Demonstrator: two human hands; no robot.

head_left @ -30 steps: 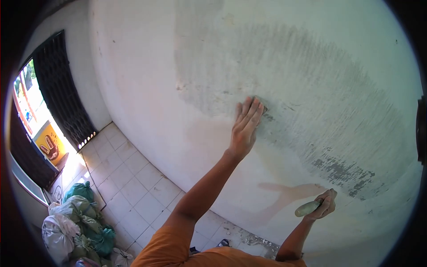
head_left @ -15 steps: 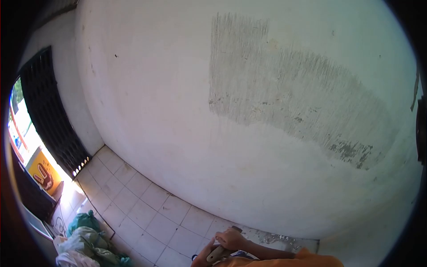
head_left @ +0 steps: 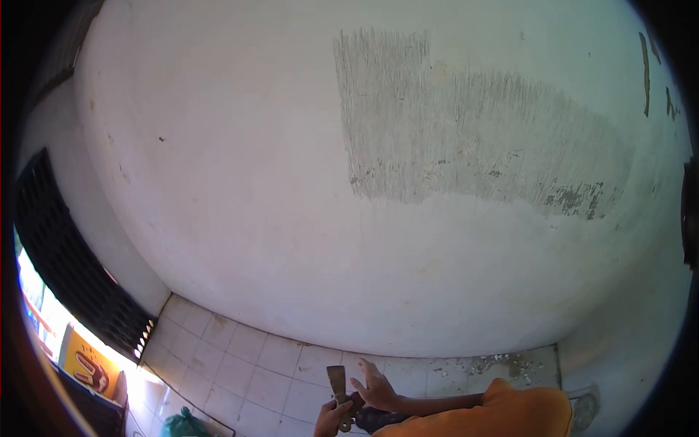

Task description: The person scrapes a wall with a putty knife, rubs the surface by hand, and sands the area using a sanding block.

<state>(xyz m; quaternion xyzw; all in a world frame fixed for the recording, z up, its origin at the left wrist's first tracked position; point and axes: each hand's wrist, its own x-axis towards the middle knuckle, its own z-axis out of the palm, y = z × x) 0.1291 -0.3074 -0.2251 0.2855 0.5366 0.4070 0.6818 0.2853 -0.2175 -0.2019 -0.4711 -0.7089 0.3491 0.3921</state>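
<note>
Both hands sit low at the bottom edge of the view, close together in front of the body and above the tiled floor (head_left: pixel 247 357). The left hand (head_left: pixel 331 419) comes up from below with its fingers clamped round the handle of a scraper (head_left: pixel 336 379). It holds the tool upright, so the flat metal blade points up toward the foot of the wall (head_left: pixel 255 182). The handle itself is mostly hidden inside the grip.

The right hand (head_left: pixel 375 390) is just beside the scraper on its right. Its fingers are apart and loosely spread, one of them raised, and it grips nothing. I cannot tell whether it touches the tool. Its bare forearm runs almost level to the right and ends in an orange sleeve (head_left: pixel 524 411). A dark shape under this hand is too unclear to name.

Higher on the wall is a broad grey scraped patch (head_left: pixel 451 146), streaked with vertical marks. Paint flakes (head_left: pixel 495 362) lie on the floor along the base of the wall, well to the right of the hands. At the left stands a black metal grille (head_left: pixel 73 277), with a yellow sign (head_left: pixel 91 368) and a green bag (head_left: pixel 182 424) below it.
</note>
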